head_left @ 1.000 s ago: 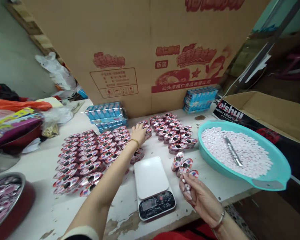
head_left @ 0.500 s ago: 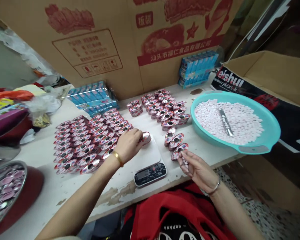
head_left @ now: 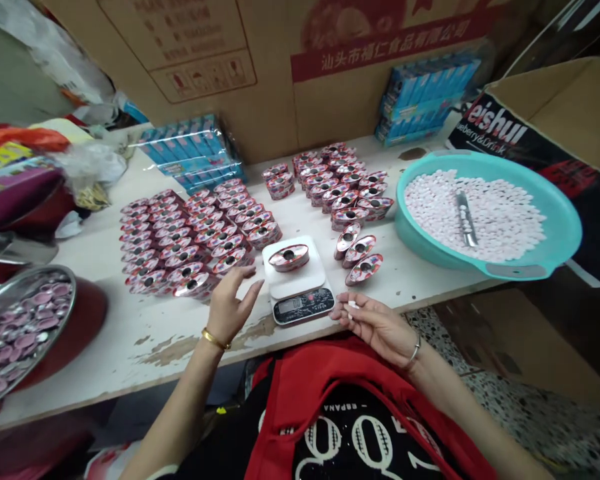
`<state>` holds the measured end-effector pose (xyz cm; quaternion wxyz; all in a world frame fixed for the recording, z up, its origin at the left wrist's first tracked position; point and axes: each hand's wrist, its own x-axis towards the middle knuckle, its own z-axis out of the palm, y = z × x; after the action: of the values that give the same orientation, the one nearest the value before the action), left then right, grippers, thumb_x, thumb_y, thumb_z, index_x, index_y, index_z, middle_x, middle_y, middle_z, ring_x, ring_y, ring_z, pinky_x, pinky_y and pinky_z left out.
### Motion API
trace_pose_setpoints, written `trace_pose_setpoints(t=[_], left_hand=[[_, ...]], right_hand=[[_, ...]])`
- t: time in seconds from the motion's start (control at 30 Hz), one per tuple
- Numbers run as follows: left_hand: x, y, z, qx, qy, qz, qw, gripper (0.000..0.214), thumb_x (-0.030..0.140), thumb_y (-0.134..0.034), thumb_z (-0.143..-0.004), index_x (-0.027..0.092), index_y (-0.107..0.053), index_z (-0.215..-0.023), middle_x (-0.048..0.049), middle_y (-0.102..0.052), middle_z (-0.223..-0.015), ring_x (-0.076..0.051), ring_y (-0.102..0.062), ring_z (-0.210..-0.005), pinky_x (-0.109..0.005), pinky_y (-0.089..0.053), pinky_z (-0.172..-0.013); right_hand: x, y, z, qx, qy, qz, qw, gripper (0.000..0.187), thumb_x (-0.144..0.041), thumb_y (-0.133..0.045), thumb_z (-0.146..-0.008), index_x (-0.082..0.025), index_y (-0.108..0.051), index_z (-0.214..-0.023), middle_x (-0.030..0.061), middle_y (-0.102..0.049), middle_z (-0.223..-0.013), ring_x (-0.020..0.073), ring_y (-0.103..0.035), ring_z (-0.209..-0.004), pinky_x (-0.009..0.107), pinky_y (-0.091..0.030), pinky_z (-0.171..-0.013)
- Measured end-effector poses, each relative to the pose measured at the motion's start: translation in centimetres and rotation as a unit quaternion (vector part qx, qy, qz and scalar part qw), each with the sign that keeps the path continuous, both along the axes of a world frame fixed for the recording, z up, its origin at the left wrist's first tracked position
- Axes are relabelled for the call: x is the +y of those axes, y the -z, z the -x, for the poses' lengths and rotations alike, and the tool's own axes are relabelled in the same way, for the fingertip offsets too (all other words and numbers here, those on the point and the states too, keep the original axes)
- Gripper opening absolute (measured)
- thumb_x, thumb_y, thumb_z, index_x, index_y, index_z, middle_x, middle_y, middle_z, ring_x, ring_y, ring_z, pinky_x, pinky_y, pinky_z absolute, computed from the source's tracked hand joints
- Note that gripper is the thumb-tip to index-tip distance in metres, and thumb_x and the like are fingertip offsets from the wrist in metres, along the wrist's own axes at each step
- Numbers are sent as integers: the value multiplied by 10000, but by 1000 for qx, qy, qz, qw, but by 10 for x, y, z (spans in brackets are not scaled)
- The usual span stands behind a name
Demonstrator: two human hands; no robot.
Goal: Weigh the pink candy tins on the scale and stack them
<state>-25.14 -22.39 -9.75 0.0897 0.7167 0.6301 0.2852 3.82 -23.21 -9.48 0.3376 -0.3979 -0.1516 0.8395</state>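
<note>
One small eye-shaped patterned container (head_left: 289,257) with a dark round hole on top stands on the white digital kitchen scale (head_left: 283,287). Left of the scale, my left hand (head_left: 233,301) holds nothing, thumb and fingers apart. My right hand (head_left: 375,325) is at the scale's right front corner, palm turned up, its fingers curled round a few white candies (head_left: 352,305). Just beyond it, several more of these containers (head_left: 364,269) stand in a short row. Past that, a turquoise basin (head_left: 515,271) holds many white candies and a metal scoop (head_left: 466,219).
Rows of similar containers (head_left: 195,237) fill the table's left middle, with another group (head_left: 337,177) farther back. Wrapped blue packs (head_left: 193,150) lean against a large carton (head_left: 275,107). A red bowl (head_left: 87,320) of pink lids stands left, an open black box (head_left: 540,160) right.
My left hand has let go of the container on the scale and drawn back left. My right hand has moved from the short row toward the scale's front corner. The view has tilted down.
</note>
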Motion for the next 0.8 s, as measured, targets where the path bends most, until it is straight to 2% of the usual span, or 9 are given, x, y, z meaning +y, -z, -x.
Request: trace_pose_setpoints(t=[0.13, 0.23, 0.37, 0.5, 0.6, 0.73, 0.8], left_hand=[[-39, 45, 15, -6, -53, 53, 997, 279, 394, -484, -875, 184, -565, -1041, -66, -631, -926, -182, -602, -877, -332, -484, -802], [-56, 69, 16, -6, -80, 48, 996, 295, 383, -484, -870, 184, -553, -1077, -92, -601, -1006, -206, -577, -955, -362, -474, -844], [-66, 84, 9, 31, -101, 36, 994, 350, 386, -503, -854, 197, -536, -1147, -116, -562, -1110, -252, -530, -1058, -408, -436, -880], [-68, 90, 6, 62, -113, 29, 991, 335, 382, -502, -858, 206, -546, -1140, -113, -574, -1114, -265, -520, -1059, -419, -405, -881], [-68, 92, 9, 51, -111, 20, 992, 327, 379, -492, -864, 212, -543, -1140, -109, -582, -1097, -259, -526, -1047, -407, -404, -866], [-67, 92, 11, 45, -108, 14, 993, 320, 376, -494, -863, 214, -544, -1134, -106, -584, -1094, -256, -528, -1045, -399, -402, -864], [-67, 92, 12, 44, -107, 12, 993, 318, 369, -500, -861, 214, -547, -1134, -107, -586, -1094, -253, -528, -1040, -402, -400, -868]], right_hand=[[-6, 7, 1, -59, -81, -33, 994, 315, -298, -768, -696, -143, -593, -906, 20, -628, -736, 87, -605, -612, 160, -449, -504], [6, 5, 0, -108, -112, -96, 983, 386, -312, -798, -640, -143, -595, -921, 9, -638, -721, 75, -573, -554, 188, -462, -522], [43, -13, 10, -181, -149, -221, 947, 350, -356, -762, -656, -144, -592, -877, 5, -641, -640, 92, -557, -502, 228, -461, -513], [82, -32, 42, -249, -156, -333, 896, 189, -288, -687, -730, -153, -586, -815, -26, -581, -522, 79, -477, -415, 209, -376, -441], [102, -41, 69, -340, -172, -414, 827, 28, -164, -609, -786, -165, -592, -764, -38, -540, -502, 86, -471, -442, 215, -360, -475], [114, -47, 95, -447, -225, -520, 693, 126, -39, -601, -764, -156, -619, -722, 9, -582, -672, 123, -534, -652, 251, -401, -650], [116, -47, 103, -479, -252, -548, 638, 133, -16, -612, -753, -146, -640, -749, 40, -584, -790, 137, -535, -747, 256, -401, -722]])
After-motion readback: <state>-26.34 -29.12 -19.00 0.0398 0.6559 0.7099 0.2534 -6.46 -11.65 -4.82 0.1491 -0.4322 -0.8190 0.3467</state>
